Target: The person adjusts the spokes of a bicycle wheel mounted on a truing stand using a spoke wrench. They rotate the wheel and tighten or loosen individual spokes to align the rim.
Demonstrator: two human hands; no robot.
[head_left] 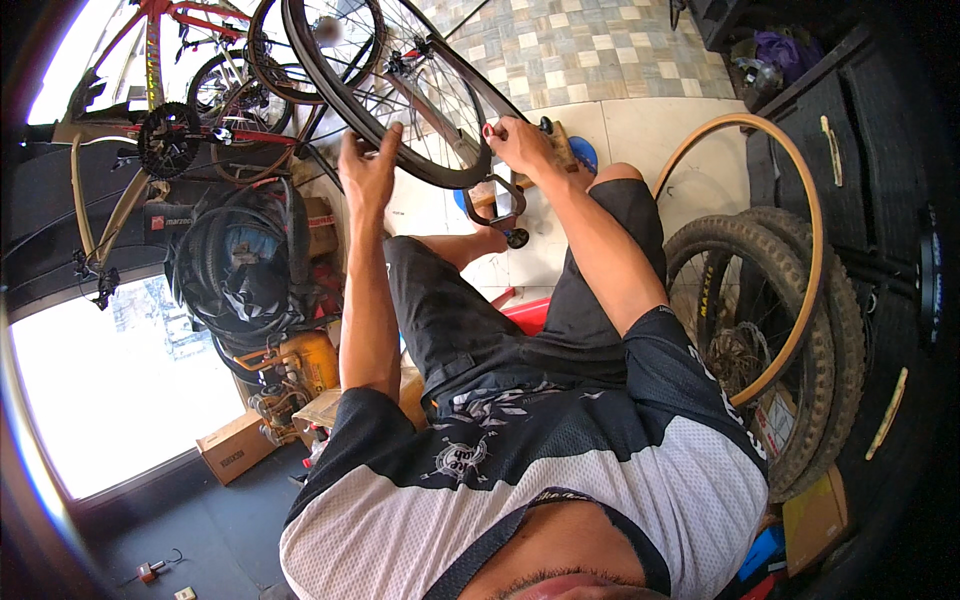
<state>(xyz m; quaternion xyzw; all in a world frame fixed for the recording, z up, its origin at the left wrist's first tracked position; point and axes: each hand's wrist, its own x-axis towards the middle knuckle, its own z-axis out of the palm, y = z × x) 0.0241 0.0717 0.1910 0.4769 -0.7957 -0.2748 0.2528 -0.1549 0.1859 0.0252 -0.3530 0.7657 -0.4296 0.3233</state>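
Note:
A bicycle wheel [362, 122] with a black rim and thin spokes stands tilted in front of me, held in a wheel truing stand [508, 205] with dark metal arms and a black knob near my feet. My left hand [368, 172] is at the near left of the rim, thumb and fingers apart, the thumb lying by the rim's edge. My right hand [522, 148] is to the right of the rim, its fingers pinched on a small red tool [489, 131] whose shape is mostly hidden.
Bicycle frames [152, 60] and more wheels stand at the far left. Coiled black tyres [210, 265] and a yellow machine [312, 360] are at my left. A tan rim [815, 215] leans against knobby tyres [835, 350] at my right. A cardboard box [232, 450] lies on the floor.

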